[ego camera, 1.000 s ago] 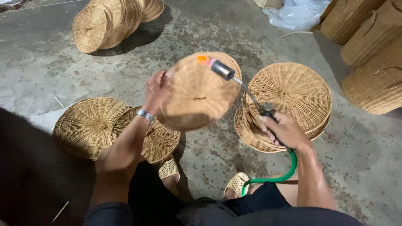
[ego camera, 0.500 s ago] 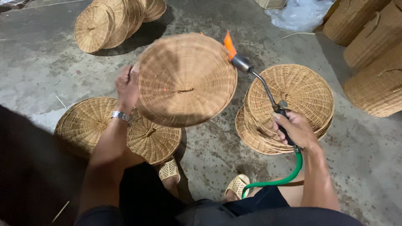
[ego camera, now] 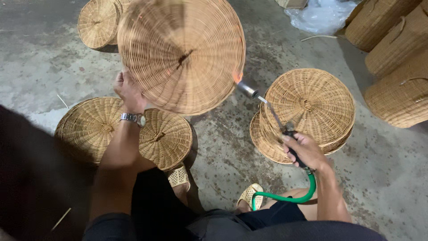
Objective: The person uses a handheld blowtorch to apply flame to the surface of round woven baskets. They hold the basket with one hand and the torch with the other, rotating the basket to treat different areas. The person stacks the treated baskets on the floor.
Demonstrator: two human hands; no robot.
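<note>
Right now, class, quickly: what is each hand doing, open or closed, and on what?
Left hand: closed on the rim of the woven lid, held up.
Right hand: closed on the handle of the gas torch, flame at the lid's edge.

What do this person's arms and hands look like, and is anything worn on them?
Both forearms are bare, with no gloves and no sleeves reaching the wrists. The left hand has a silver metal-band wristwatch at its wrist. The right hand shows no watch, ring or band.

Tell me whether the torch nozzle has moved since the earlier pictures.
Yes. The torch nozzle has dropped from above the stacked wicker lids to their left side, at the held lid's lower edge.
</note>
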